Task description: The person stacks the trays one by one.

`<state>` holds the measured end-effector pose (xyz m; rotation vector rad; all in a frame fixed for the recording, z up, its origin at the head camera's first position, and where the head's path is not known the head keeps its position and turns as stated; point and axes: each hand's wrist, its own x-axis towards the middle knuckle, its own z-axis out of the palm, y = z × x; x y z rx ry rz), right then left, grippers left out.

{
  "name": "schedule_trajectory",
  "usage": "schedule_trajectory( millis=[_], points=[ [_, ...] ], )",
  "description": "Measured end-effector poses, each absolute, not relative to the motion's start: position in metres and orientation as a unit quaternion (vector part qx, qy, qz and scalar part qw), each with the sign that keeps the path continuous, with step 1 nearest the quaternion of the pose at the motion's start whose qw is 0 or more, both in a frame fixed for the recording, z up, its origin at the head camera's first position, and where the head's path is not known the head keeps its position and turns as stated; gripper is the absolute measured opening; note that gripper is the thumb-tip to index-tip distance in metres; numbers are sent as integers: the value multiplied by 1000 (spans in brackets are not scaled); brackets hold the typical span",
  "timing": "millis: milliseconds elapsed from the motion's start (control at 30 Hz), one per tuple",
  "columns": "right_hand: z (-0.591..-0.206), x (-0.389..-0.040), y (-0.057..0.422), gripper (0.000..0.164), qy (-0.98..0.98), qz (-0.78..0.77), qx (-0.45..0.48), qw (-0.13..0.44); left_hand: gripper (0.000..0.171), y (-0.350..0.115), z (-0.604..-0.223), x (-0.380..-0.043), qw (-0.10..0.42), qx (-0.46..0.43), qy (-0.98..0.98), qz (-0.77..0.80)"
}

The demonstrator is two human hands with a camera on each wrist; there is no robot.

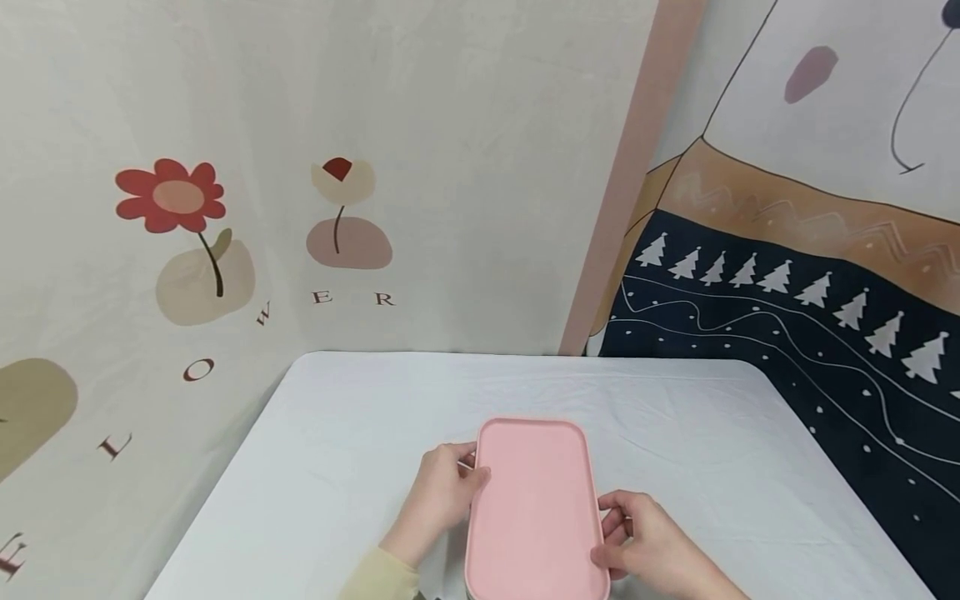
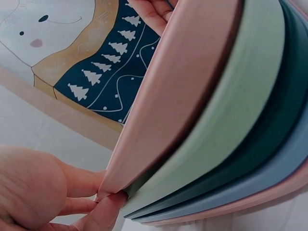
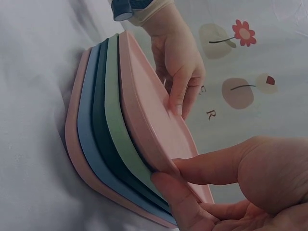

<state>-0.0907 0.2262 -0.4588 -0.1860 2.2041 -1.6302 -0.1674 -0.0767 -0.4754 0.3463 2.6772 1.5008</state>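
A pink rectangular tray with rounded corners and a low raised rim tops a stack of similar trays. Beneath it, in the left wrist view, come a light green tray, a dark green one, a blue one and another pink one. My left hand pinches the top tray's left rim, thumb over the edge. On the opposite side, nearer me, my right hand pinches the same rim. A narrow dark gap shows between the top tray and the light green one.
The stack stands on a table with a white cloth. Behind the table hangs a pale curtain with printed flowers and letters. A dark blue fabric with white trees hangs along the right side.
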Motion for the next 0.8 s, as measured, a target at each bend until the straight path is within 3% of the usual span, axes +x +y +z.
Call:
schedule_trajectory(
  millis=[800],
  points=[
    [-461,-89,221,54,800,-568,-60,185,38,-77,-473,-163,12,98,886,454]
  ],
)
